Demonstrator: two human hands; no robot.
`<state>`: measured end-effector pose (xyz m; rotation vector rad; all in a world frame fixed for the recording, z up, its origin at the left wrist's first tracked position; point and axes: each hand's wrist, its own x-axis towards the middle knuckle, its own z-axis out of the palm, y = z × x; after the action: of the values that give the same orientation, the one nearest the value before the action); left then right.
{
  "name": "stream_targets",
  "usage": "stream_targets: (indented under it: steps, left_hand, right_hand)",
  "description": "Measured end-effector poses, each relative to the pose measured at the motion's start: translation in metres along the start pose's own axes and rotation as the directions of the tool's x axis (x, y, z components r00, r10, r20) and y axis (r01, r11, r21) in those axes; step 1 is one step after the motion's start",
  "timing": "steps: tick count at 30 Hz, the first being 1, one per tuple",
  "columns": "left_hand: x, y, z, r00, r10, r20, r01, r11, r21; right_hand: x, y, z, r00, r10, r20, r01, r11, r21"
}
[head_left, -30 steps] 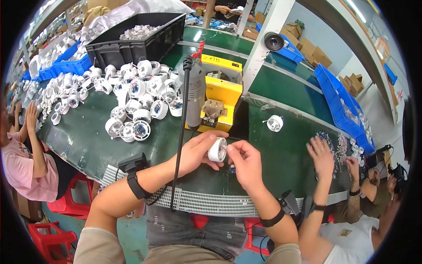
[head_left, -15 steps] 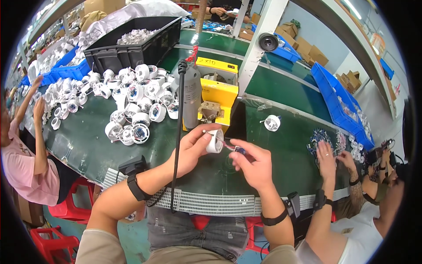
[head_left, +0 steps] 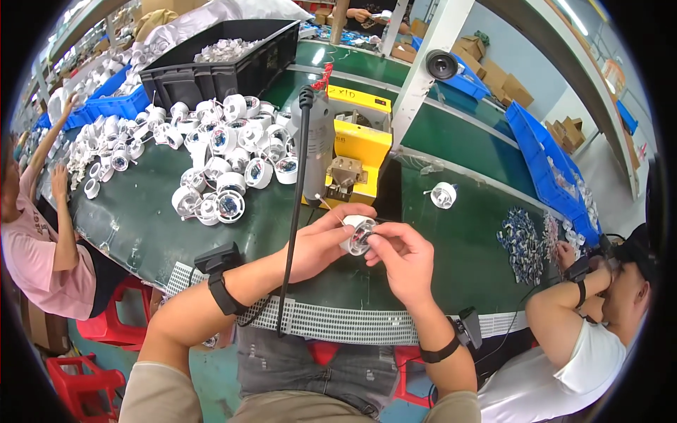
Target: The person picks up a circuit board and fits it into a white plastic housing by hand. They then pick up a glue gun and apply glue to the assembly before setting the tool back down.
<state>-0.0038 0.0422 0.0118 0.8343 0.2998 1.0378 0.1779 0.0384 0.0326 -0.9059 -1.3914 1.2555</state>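
White housing (head_left: 358, 223): held between both hands near the middle of the surface (head_left: 458, 264), on the near side of the yellow machine (head_left: 364, 141), its round mouth turned right and near; a white lead (head_left: 328, 209) sticks out to the far left.
Left hand (head_left: 323, 241): fingers and thumb curled around the housing, gripping it.
Right hand (head_left: 403, 254): fingers bent, thumb and forefinger close together at the mouth; what they pinch there is hidden.
Change at the mouth: half a second ago the right hand held a small blue circuit board clear of the housing, wires stretched between; now those fingers are up against the mouth and the board cannot be made out.
Change at right: a co-worker's hand lay on the blue board pile (head_left: 520, 248); now the pile is uncovered.
Unchanged: the heap of white housings (head_left: 236, 137) at left and a lone housing (head_left: 443, 196) right of the machine.
Writing: dark handwritten characters on the machine's yellow top; small print on the grey cylinder (head_left: 319, 151) beside it and on a co-worker's pink shirt (head_left: 44, 264) at far left.
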Motion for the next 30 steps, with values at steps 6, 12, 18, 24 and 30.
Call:
stream_targets:
  steps: [6,12,18,24,30]
  left_hand:
    - [0.001,-0.006,0.002,1.0,0.003,0.02,-0.003,1.0,-0.006]
    - [0.002,-0.007,0.007,0.998,0.035,0.061,-0.036,0.999,0.016]
    - [0.0,-0.005,0.009,0.994,0.039,0.106,-0.049,0.995,0.091]
    - [-0.005,0.014,0.01,0.976,-0.107,-0.192,0.19,0.849,0.492]
    - [-0.025,0.023,-0.026,0.934,-0.142,-0.329,0.295,0.825,0.481]
  right_hand:
    - [-0.003,-0.001,0.003,0.955,-0.296,0.01,0.274,0.868,-0.415]
    - [-0.002,0.002,0.004,0.911,-0.413,0.003,0.362,0.793,-0.49]
    - [-0.004,0.004,0.008,0.969,-0.241,-0.049,0.228,0.956,-0.183]
    - [0.008,0.011,-0.001,0.998,-0.017,0.063,0.034,0.96,-0.277]
    - [0.049,-0.007,0.067,0.928,-0.366,0.068,0.348,0.789,-0.505]
